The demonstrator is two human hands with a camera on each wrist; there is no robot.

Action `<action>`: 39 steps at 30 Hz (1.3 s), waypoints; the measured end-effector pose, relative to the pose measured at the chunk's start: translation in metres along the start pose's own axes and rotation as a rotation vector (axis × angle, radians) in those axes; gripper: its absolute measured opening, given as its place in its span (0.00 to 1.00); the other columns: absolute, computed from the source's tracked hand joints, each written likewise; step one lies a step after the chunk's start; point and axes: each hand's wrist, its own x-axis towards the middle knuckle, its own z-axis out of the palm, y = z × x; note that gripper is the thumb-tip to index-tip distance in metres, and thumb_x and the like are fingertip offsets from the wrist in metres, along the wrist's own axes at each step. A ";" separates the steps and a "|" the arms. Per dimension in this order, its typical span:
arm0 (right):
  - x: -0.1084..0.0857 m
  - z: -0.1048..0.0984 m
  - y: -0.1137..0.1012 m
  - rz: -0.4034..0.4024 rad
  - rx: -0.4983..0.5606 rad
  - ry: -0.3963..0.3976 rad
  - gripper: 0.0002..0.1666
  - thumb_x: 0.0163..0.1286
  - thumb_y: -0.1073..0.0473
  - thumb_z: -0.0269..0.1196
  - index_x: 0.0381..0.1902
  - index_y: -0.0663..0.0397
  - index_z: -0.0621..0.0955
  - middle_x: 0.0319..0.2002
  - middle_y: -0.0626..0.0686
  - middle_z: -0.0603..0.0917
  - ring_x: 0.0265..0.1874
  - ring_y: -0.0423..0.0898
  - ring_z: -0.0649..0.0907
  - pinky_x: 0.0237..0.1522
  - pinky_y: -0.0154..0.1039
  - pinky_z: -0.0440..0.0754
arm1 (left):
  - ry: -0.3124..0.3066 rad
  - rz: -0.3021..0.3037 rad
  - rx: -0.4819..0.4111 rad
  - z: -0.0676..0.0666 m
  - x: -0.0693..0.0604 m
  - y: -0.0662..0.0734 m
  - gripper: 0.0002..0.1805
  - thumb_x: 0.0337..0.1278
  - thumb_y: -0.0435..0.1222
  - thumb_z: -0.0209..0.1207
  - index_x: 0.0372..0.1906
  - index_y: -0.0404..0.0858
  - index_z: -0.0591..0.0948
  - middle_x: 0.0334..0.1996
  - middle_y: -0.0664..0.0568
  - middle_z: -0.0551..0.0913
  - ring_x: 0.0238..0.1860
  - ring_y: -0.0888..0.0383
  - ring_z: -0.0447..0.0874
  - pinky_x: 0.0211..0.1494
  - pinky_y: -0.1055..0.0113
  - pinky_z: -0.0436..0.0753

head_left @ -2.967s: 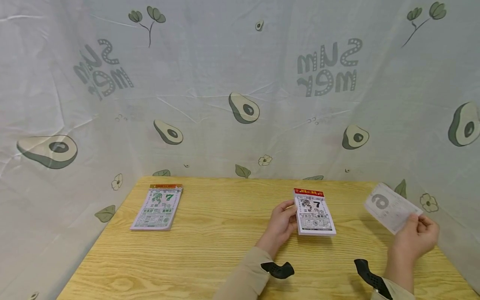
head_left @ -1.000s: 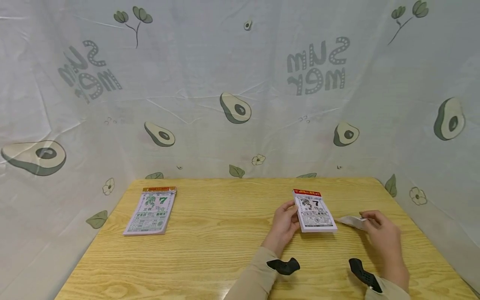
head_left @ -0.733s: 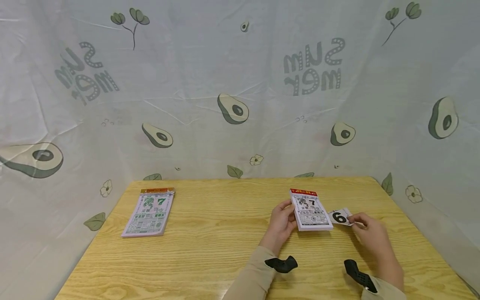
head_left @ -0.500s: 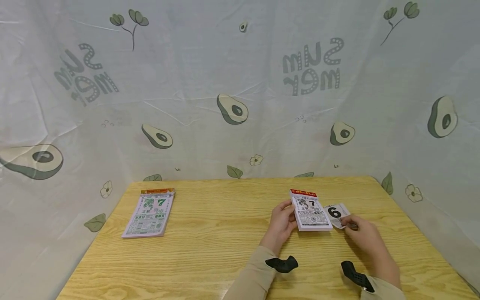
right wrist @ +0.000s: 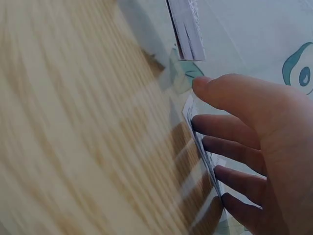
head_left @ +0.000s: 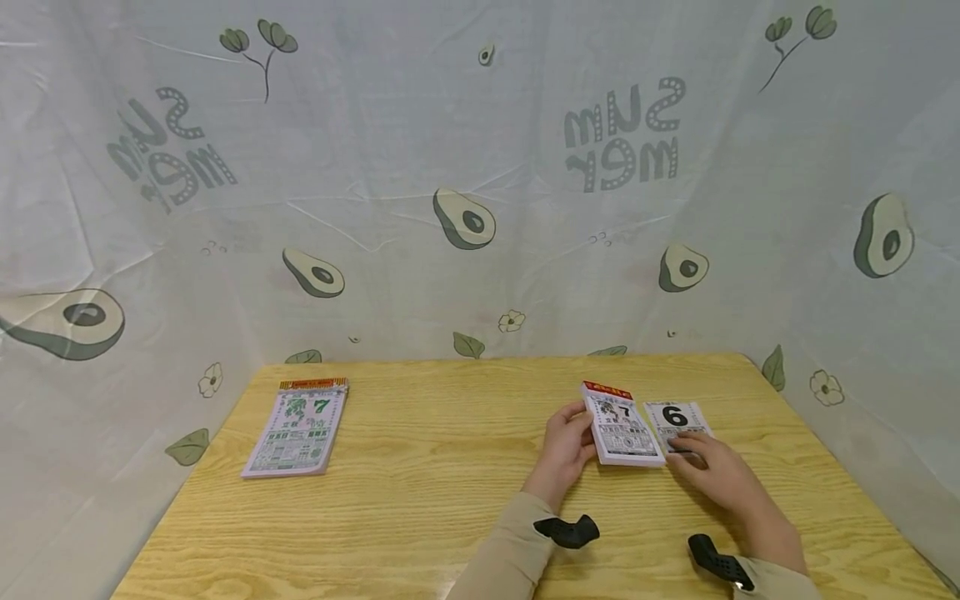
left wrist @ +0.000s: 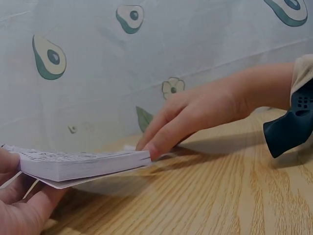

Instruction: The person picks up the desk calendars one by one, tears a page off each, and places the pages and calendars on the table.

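My left hand (head_left: 564, 448) grips the left edge of a tear-off calendar (head_left: 622, 427) with a red header and a black 7. In the left wrist view its thick page block (left wrist: 93, 165) is tilted above the table, thumb on top and fingers beneath. Just to its right a loose calendar page (head_left: 677, 415) with a black 6 lies on the table. The fingertips of my right hand (head_left: 722, 477) touch the lower part of this page. Seen from the right wrist, the fingers (right wrist: 232, 149) are spread along the page (right wrist: 208, 159), with the thumb raised off it.
A second tear-off calendar (head_left: 296, 429) with green print and an orange-red header lies at the left of the wooden table (head_left: 435, 433). A pale curtain (head_left: 390, 150) printed with avocados rises behind the table and along its sides.
My right hand has brought the loose page in from the right, turned its 6 face up, and laid it beside the calendar, loosening its pinch. The left hand keeps hold of the calendar.
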 end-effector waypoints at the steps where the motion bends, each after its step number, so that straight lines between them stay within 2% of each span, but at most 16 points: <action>1: 0.000 0.000 0.001 0.002 -0.011 -0.010 0.28 0.69 0.46 0.60 0.55 0.64 0.80 0.58 0.72 0.76 0.59 0.74 0.72 0.55 0.68 0.70 | -0.002 0.002 0.013 0.001 0.000 -0.002 0.14 0.70 0.33 0.51 0.57 0.35 0.76 0.46 0.42 0.85 0.36 0.56 0.84 0.35 0.64 0.82; 6: -0.001 -0.004 0.007 0.030 -0.033 -0.055 0.33 0.71 0.42 0.57 0.60 0.64 0.77 0.63 0.74 0.70 0.62 0.76 0.67 0.56 0.71 0.67 | -0.010 0.013 0.042 0.008 0.002 -0.006 0.16 0.69 0.31 0.51 0.58 0.33 0.75 0.47 0.40 0.85 0.37 0.55 0.84 0.35 0.63 0.82; 12: 0.000 -0.006 0.009 0.056 -0.014 -0.070 0.37 0.72 0.40 0.55 0.63 0.65 0.74 0.66 0.74 0.67 0.65 0.77 0.62 0.57 0.74 0.62 | -0.053 0.014 0.038 0.012 0.004 -0.007 0.24 0.65 0.24 0.51 0.66 0.34 0.70 0.56 0.41 0.79 0.53 0.48 0.82 0.50 0.56 0.83; 17: -0.001 -0.007 0.013 0.096 -0.024 -0.068 0.40 0.73 0.38 0.52 0.64 0.68 0.72 0.67 0.75 0.65 0.65 0.79 0.59 0.58 0.75 0.60 | -0.221 -0.018 0.072 0.013 0.004 -0.004 0.28 0.66 0.24 0.48 0.71 0.38 0.66 0.64 0.41 0.74 0.62 0.45 0.76 0.59 0.51 0.78; 20: -0.002 -0.007 0.018 0.115 -0.035 -0.062 0.41 0.73 0.37 0.51 0.65 0.68 0.70 0.67 0.75 0.65 0.65 0.80 0.58 0.58 0.76 0.58 | -0.282 -0.041 0.098 0.013 0.003 -0.001 0.28 0.67 0.27 0.48 0.72 0.40 0.65 0.68 0.44 0.71 0.64 0.46 0.73 0.59 0.51 0.77; 26: -0.005 -0.008 0.027 0.140 -0.042 -0.071 0.41 0.74 0.36 0.48 0.66 0.68 0.69 0.68 0.75 0.64 0.65 0.80 0.57 0.59 0.77 0.55 | -0.300 -0.085 0.065 0.013 0.003 0.002 0.29 0.67 0.27 0.49 0.72 0.39 0.64 0.69 0.45 0.69 0.67 0.47 0.70 0.65 0.46 0.72; 32: -0.006 -0.013 0.031 0.161 -0.032 -0.092 0.42 0.75 0.36 0.46 0.66 0.69 0.68 0.68 0.76 0.61 0.65 0.81 0.55 0.58 0.79 0.52 | -0.276 -0.112 0.013 0.014 0.002 0.003 0.35 0.65 0.26 0.48 0.76 0.37 0.55 0.71 0.41 0.64 0.71 0.44 0.64 0.69 0.38 0.63; 39: -0.005 -0.017 0.034 0.189 -0.052 -0.092 0.42 0.75 0.36 0.45 0.66 0.70 0.67 0.69 0.76 0.60 0.66 0.81 0.54 0.59 0.79 0.50 | -0.237 -0.122 -0.060 0.017 0.001 0.001 0.40 0.65 0.23 0.48 0.78 0.38 0.46 0.74 0.34 0.56 0.72 0.41 0.61 0.72 0.40 0.60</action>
